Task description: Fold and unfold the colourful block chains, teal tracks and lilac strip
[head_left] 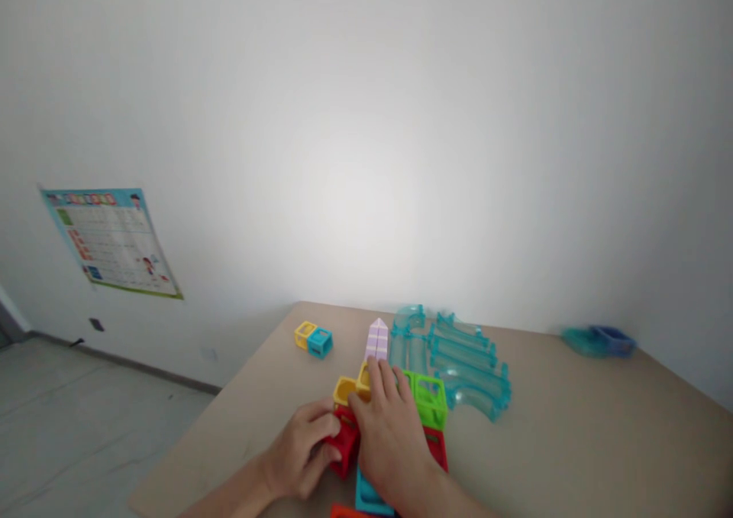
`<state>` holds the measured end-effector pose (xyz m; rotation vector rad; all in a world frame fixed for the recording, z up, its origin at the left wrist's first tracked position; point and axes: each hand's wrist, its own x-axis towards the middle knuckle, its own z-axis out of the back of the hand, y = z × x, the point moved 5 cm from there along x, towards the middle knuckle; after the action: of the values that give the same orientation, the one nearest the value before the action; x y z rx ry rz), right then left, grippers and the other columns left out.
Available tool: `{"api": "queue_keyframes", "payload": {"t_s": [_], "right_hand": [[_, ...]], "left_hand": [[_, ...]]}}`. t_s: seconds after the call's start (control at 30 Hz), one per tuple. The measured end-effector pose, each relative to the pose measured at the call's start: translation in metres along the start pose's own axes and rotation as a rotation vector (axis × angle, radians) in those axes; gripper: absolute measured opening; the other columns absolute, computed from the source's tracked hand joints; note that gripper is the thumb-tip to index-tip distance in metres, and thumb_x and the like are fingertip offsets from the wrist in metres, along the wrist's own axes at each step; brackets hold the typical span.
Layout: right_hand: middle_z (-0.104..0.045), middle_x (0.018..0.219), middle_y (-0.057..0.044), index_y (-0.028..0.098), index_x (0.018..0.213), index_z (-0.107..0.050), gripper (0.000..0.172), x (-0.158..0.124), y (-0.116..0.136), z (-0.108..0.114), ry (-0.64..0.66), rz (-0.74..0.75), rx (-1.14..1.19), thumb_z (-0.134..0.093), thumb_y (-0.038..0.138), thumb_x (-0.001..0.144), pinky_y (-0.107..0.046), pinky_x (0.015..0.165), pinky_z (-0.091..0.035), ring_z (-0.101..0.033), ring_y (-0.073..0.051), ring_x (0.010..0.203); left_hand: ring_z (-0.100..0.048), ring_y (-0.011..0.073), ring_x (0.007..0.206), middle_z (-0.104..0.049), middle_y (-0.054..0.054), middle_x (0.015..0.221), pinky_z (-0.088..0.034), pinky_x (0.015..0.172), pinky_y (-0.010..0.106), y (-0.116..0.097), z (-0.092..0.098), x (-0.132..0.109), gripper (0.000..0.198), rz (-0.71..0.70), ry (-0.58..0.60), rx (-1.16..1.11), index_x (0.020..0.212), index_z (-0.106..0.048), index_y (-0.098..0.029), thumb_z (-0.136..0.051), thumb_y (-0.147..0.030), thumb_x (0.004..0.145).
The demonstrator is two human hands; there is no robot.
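Note:
My left hand [306, 445] is closed around a red hollow cube block [344, 443], with its thumb and fingers on the left face. This block touches a group of colourful cube blocks. My right hand [392, 434] lies over that group with its fingers stretched out, covering part of it. Around it show yellow cube blocks [344, 390], green cube blocks [431, 402], another red block [435, 448] and a blue block [371, 495]. An orange-red block [347, 512] is cut off at the bottom edge. Beyond my right fingertips lies a striped lilac pointed piece [376, 339].
Translucent teal track pieces [466, 357] lie behind and right of the blocks. A yellow and blue cube pair [319, 342] sits at the table's back left. Blurred teal and dark-blue pieces [612, 341] stand far right. The table [573, 441] meets a white wall with a poster [114, 243].

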<state>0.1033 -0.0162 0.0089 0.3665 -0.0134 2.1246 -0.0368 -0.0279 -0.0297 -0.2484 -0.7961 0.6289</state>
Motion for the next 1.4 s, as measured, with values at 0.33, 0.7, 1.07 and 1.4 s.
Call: {"api": "queue_keyframes", "payload": {"t_s": [0.33, 0.7, 1.07, 1.4], "right_hand": [[-0.029, 0.151, -0.02, 0.013, 0.116, -0.063, 0.039, 0.001, 0.002, 0.001, -0.004, 0.025, -0.032, -0.055, 0.032, 0.083, -0.056, 0.111, -0.014, -0.022, -0.039, 0.139], [-0.03, 0.151, -0.017, 0.017, 0.114, -0.064, 0.04, 0.002, 0.002, 0.003, 0.056, 0.01, -0.069, -0.057, 0.037, 0.081, -0.058, 0.109, -0.02, -0.024, -0.04, 0.138], [-0.037, 0.148, -0.018, 0.028, 0.139, -0.045, 0.059, 0.007, -0.004, -0.004, 0.018, -0.019, -0.016, -0.058, 0.044, 0.083, -0.06, 0.105, -0.027, -0.03, -0.043, 0.135], [-0.033, 0.149, -0.018, 0.026, 0.131, -0.053, 0.05, 0.008, -0.004, -0.01, 0.007, -0.024, -0.064, -0.058, 0.042, 0.084, -0.056, 0.106, -0.025, -0.029, -0.041, 0.136]], "left_hand": [[-0.055, 0.0187, 0.072, -0.058, 0.004, 0.078, -0.046, 0.066, 0.029, 0.06, 0.038, 0.01, 0.023, 0.34, -0.579, 0.201, 0.092, -0.053, -0.019, -0.039, -0.036, 0.094], [-0.046, 0.0278, 0.121, -0.058, 0.009, 0.126, -0.036, 0.101, 0.051, 0.114, 0.025, 0.055, 0.017, 0.202, -0.14, 0.653, 0.091, -0.062, -0.022, -0.045, -0.02, 0.089], [-0.046, 0.0278, 0.122, -0.055, 0.013, 0.127, -0.034, 0.104, 0.05, 0.092, 0.047, 0.043, 0.028, 0.156, -0.223, 0.423, 0.113, -0.057, -0.021, -0.046, -0.032, 0.09], [-0.05, 0.0241, 0.104, -0.057, 0.011, 0.107, -0.039, 0.096, 0.042, 0.028, 0.019, 0.051, 0.018, -0.017, 0.144, 0.088, 0.077, -0.062, -0.019, -0.051, -0.028, 0.088]]}}
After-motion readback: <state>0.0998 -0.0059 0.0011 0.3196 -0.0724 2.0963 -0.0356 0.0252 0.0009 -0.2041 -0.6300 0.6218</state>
